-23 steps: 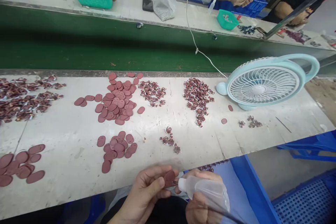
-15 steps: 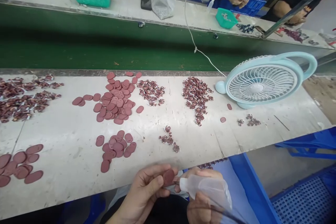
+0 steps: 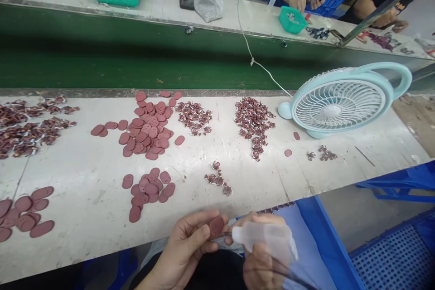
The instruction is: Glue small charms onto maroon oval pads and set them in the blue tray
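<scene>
- While the left hand point(image 3: 190, 244) pinches a reddish-brown disc point(image 3: 216, 225) between thumb and fingers, almost closed, its other fingers are loosely curled.
- Right hand point(image 3: 260, 253) is wrapped snugly round a squeeze bottle point(image 3: 268, 238), white end at the disc's right edge; can't tell if they actually touch.
- Clock is centred on the held disc, btw: straight up at 12 there's a little cluster of frilly bits point(image 3: 216, 178) on the white table point(image 3: 193, 167).
- Small disc pile point(image 3: 151, 189) at 10, bigger disc pile point(image 3: 149, 131) between 10 and 11, more loose discs point(image 3: 27, 219) at 9.
- Frilly heaps at 11:30 point(image 3: 193, 118) and 1 point(image 3: 254, 120).
- Light blue fan point(image 3: 340, 104) at 2, blue tray point(image 3: 326, 235) around 3, below the table edge.
- Way off at 1, a co-worker's hands point(image 3: 306, 2) by a green basket point(image 3: 291, 26).
</scene>
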Demonstrator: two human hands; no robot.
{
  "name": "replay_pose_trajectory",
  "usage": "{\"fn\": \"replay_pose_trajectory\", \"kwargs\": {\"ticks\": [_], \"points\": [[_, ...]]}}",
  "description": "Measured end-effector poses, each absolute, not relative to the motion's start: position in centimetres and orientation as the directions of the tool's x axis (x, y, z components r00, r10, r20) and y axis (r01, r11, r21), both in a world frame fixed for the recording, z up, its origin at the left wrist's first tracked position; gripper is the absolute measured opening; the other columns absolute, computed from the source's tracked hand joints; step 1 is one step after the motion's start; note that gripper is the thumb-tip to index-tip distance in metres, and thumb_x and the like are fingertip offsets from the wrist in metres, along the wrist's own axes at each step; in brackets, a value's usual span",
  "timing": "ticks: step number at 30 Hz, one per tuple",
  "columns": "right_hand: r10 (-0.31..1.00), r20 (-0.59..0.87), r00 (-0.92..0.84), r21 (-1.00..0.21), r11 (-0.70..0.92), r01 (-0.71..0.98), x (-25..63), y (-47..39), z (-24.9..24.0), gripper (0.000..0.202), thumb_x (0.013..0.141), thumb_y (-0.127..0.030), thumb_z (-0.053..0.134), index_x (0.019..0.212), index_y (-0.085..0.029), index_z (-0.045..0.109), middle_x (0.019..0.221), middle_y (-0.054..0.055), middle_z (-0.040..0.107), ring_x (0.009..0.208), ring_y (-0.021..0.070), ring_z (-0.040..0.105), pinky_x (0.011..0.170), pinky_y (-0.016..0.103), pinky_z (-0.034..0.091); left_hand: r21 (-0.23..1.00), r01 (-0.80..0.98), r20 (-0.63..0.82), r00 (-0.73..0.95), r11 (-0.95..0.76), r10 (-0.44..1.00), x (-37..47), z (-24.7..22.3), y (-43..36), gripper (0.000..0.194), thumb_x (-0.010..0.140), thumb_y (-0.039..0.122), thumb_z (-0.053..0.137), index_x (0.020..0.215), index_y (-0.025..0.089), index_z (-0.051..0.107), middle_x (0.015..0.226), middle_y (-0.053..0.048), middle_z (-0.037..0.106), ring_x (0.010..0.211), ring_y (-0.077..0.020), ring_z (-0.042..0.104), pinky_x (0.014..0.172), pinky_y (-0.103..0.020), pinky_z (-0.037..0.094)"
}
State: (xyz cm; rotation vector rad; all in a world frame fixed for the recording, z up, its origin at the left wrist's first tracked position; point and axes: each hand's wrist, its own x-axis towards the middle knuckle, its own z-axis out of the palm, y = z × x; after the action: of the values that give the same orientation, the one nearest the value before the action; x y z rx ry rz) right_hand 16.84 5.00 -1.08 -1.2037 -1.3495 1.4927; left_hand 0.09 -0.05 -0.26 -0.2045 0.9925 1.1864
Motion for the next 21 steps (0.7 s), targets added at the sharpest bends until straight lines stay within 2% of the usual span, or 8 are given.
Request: {"fn": "replay_pose_trajectory", "kwargs": {"ticks": [2,5,7,12,15,17,19,21], "points": [[0.955,-0.241,-0.172,-0.929,-0.279,-0.242,16.6,6.9,-0.8,0.027,0.094,-0.061,0.049,0.114,-0.042,0.053,0.070,-0.005,0.062,0.049,0.0201,0.064,0.039,0.035,0.056,0.361,-0.844,-0.726,0.013,0.398,0.687,0.0,0.0,0.0,0.030,0.072,0.033,0.090,0.099,0.020,0.084,0.107,-0.013,0.088,0.093,-0.0250,0.082,0.066,-0.020,0.063],[0.819,-0.486,-0.305,-0.557,-0.559,-0.615,16.8,10.7,-1.4,0.032,0.096,-0.055,0.052,0.106,-0.027,0.064,0.067,-0.006,0.057,0.050,0.0088,0.060,0.036,0.014,0.047,0.382,-0.846,-0.717,-0.018,0.372,0.697,-0.2,0.3,0.2,0.026,0.076,0.030,0.087,0.100,0.019,0.084,0.108,-0.014,0.087,0.092,-0.0247,0.082,0.066,-0.019,0.063],[0.772,-0.503,-0.388,-0.470,-0.621,-0.627,17.5,13.0,-2.3,0.032,0.097,-0.048,0.055,0.102,-0.020,0.068,0.067,-0.006,0.053,0.051,0.0036,0.055,0.038,0.005,0.040,0.382,-0.849,-0.729,-0.034,0.365,0.684,-0.4,0.3,0.2,0.027,0.074,0.030,0.089,0.098,0.018,0.084,0.107,-0.015,0.087,0.090,-0.0250,0.082,0.065,-0.019,0.064],[0.801,-0.447,-0.397,-0.541,-0.596,-0.593,19.1,14.4,-3.4,0.043,0.091,-0.061,0.059,0.101,-0.021,0.071,0.064,-0.008,0.040,0.044,0.0031,0.036,0.030,0.004,0.018,0.382,-0.871,-0.753,-0.099,0.310,0.650,-1.2,-0.3,-0.1,0.028,0.070,0.029,0.093,0.094,0.020,0.082,0.105,-0.011,0.088,0.080,-0.0199,0.081,0.059,-0.018,0.062],[0.853,-0.403,-0.331,-0.791,-0.507,-0.343,18.9,12.6,-2.7,0.054,0.093,-0.069,0.044,0.104,-0.023,0.071,0.063,-0.008,0.040,0.039,0.0050,0.025,0.025,0.011,0.013,0.392,-0.881,-0.754,-0.143,0.264,0.641,-2.0,-0.5,-0.3,0.030,0.068,0.027,0.094,0.094,0.020,0.081,0.107,-0.010,0.088,0.080,-0.0176,0.080,0.062,-0.018,0.063],[0.897,-0.334,-0.288,-0.936,-0.352,-0.009,18.2,11.5,-2.3,0.040,0.094,-0.060,0.054,0.100,-0.025,0.073,0.065,-0.006,0.050,0.040,0.0071,0.034,0.028,0.017,0.028,0.397,-0.882,-0.756,-0.157,0.254,0.635,-2.5,-0.7,-0.5,0.030,0.069,0.026,0.094,0.095,0.019,0.081,0.108,-0.011,0.087,0.082,-0.0178,0.080,0.064,-0.018,0.064],[0.921,-0.271,-0.280,-0.948,-0.204,0.245,17.2,11.1,-2.3,0.022,0.087,-0.043,0.071,0.101,-0.027,0.076,0.078,-0.001,0.063,0.056,0.0116,0.053,0.045,0.022,0.047,0.392,-0.885,-0.750,-0.150,0.250,0.644,-2.9,-0.9,-0.6,0.031,0.069,0.024,0.094,0.097,0.019,0.081,0.111,-0.011,0.087,0.084,-0.0187,0.081,0.067,-0.018,0.064],[0.923,-0.250,-0.293,-0.924,-0.137,0.356,16.2,11.3,-2.6,0.023,0.081,-0.032,0.078,0.104,-0.028,0.079,0.096,0.003,0.069,0.076,0.0164,0.060,0.066,0.028,0.053,0.382,-0.890,-0.741,-0.135,0.249,0.657,-3.0,-1.0,-0.7,0.032,0.069,0.024,0.094,0.098,0.019,0.081,0.112,-0.012,0.087,0.086,-0.0195,0.081,0.068,-0.018,0.064]]}}
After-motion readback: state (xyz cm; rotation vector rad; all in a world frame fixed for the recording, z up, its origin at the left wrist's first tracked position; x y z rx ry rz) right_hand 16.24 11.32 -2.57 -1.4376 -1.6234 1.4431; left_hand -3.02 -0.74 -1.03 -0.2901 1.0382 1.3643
